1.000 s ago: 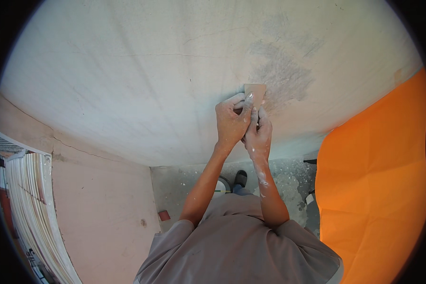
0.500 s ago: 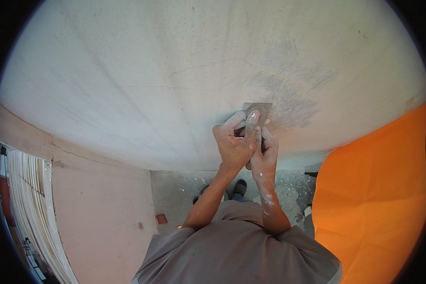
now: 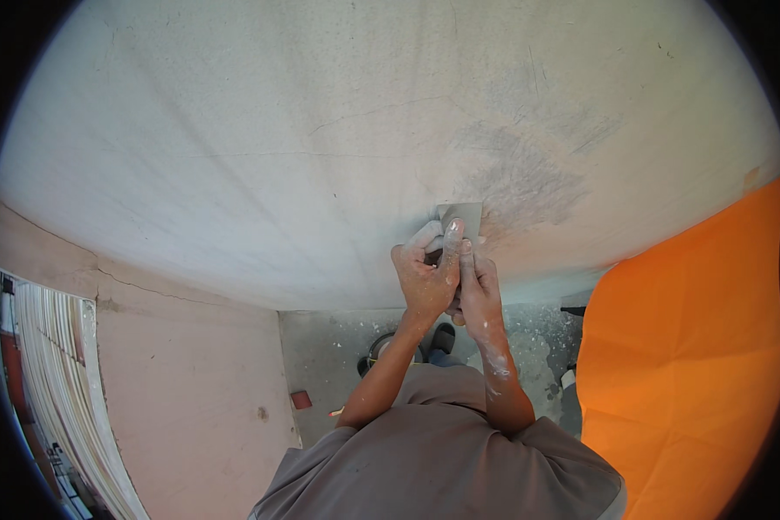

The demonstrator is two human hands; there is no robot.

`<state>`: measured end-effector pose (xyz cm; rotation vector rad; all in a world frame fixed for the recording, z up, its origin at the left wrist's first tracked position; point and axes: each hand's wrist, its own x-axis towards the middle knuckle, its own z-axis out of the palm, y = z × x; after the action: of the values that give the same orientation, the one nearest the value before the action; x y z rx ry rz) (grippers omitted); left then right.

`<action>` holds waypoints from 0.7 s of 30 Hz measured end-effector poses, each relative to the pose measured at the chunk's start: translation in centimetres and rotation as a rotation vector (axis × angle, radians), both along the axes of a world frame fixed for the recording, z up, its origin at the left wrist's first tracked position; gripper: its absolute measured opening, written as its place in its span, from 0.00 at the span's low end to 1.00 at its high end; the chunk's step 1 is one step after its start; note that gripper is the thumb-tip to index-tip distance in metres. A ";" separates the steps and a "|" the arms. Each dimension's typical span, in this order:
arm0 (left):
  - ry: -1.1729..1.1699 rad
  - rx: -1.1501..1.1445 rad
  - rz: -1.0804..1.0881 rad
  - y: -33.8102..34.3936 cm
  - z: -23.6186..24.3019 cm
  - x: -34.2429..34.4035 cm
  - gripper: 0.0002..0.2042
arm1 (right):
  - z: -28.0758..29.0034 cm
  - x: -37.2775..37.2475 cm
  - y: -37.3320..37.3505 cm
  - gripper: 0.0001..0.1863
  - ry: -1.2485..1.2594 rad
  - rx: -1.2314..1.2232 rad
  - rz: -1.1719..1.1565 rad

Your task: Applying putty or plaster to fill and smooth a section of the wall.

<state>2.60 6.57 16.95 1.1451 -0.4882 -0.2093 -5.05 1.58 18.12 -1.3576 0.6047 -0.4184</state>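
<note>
Both my hands grip a flat metal scraper [image 3: 468,215] by its lower part, its straight blade edge up against the pale wall [image 3: 234,165]. My left hand [image 3: 429,270] closes round it, with the thumb laid along the blade. My right hand [image 3: 481,290] wraps the handle just below and to the right, its thumb close to the left one. The handle is mostly hidden by my fingers. White dust or plaster marks both hands. Just above and right of the blade is a grey, scratched patch [image 3: 529,178] on the wall. Thin cracks run left of the patch.
An orange sheet [image 3: 685,347] hangs at the right. At the left stand a pinkish side wall [image 3: 191,373] and a stack of pale strips [image 3: 56,347]. On the white-spattered floor [image 3: 329,347] lie a small red block [image 3: 301,399] and a bucket [image 3: 379,347], partly hidden by my left arm.
Both hands and the scraper have moved slightly down and to the left along the wall. My grip stays closed on it. More of the bucket shows beside my left arm.
</note>
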 end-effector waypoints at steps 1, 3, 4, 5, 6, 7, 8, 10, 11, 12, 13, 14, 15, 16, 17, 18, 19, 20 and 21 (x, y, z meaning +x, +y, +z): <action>-0.009 0.022 0.014 0.1 0.6 0.0 0.12 | -0.3 0.3 0.2 0.26 0.004 0.002 -0.002; -0.056 0.062 0.040 -0.2 0.3 0.6 0.12 | -0.7 1.0 0.4 0.26 -0.032 -0.108 -0.109; -0.108 0.100 0.068 -0.2 0.4 0.9 0.12 | -0.5 1.3 0.4 0.26 -0.032 -0.107 -0.107; -0.108 0.101 0.069 -0.2 0.8 1.1 0.12 | 0.0 1.6 0.3 0.27 -0.068 -0.110 -0.125; -0.091 0.079 0.046 -0.1 1.7 1.2 0.12 | 0.4 1.7 0.4 0.27 -0.100 -0.110 -0.141; -0.074 0.056 0.023 0.0 2.2 1.1 0.12 | 0.8 1.4 0.6 0.27 -0.095 -0.106 -0.139; -0.071 0.059 0.024 0.1 1.8 0.7 0.12 | 1.2 0.9 0.8 0.27 -0.014 -0.074 -0.125; 0.022 -0.034 0.050 -0.5 1.1 0.0 0.12 | 0.9 0.7 0.6 0.28 0.054 -0.051 -0.116; 0.017 -0.038 0.048 -0.6 1.1 0.1 0.12 | -0.1 0.7 0.4 0.28 0.035 -0.146 -0.127; 0.043 -0.033 0.032 -0.4 1.0 -0.1 0.11 | -0.3 0.7 0.6 0.28 0.022 -0.237 -0.139; 0.068 -0.028 0.016 -0.2 1.2 -0.2 0.11 | -0.3 0.7 0.6 0.28 0.023 -0.235 -0.142; 0.069 -0.026 0.013 -0.1 1.5 0.0 0.11 | 0.0 1.0 0.7 0.28 -0.002 -0.213 -0.161; 0.020 -0.008 0.015 0.1 2.5 0.4 0.11 | 0.1 1.1 0.7 0.28 -0.024 -0.190 -0.179; -0.028 0.010 0.017 0.2 2.9 0.5 0.11 | -0.1 1.1 0.8 0.28 -0.021 -0.187 -0.181; -0.025 0.013 0.016 0.3 2.7 0.4 0.11 | -0.4 1.0 0.8 0.28 -0.037 -0.184 -0.173; -0.031 0.015 0.004 0.3 2.5 0.4 0.11 | -0.5 1.1 0.8 0.28 -0.058 -0.183 -0.165; -0.037 0.018 -0.007 0.3 2.3 0.4 0.12 | -0.8 1.0 1.0 0.28 -0.060 -0.184 -0.167; -0.038 0.017 -0.008 0.5 2.0 0.4 0.12 | -1.3 0.8 1.4 0.28 -0.067 -0.151 -0.191; -0.046 0.053 -0.005 0.6 1.6 0.2 0.12 | -1.7 0.7 1.6 0.28 -0.074 -0.119 -0.215</action>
<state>2.82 7.17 18.52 1.2029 -0.5292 -0.2016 -4.34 3.22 16.39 -1.3878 0.6758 -0.6852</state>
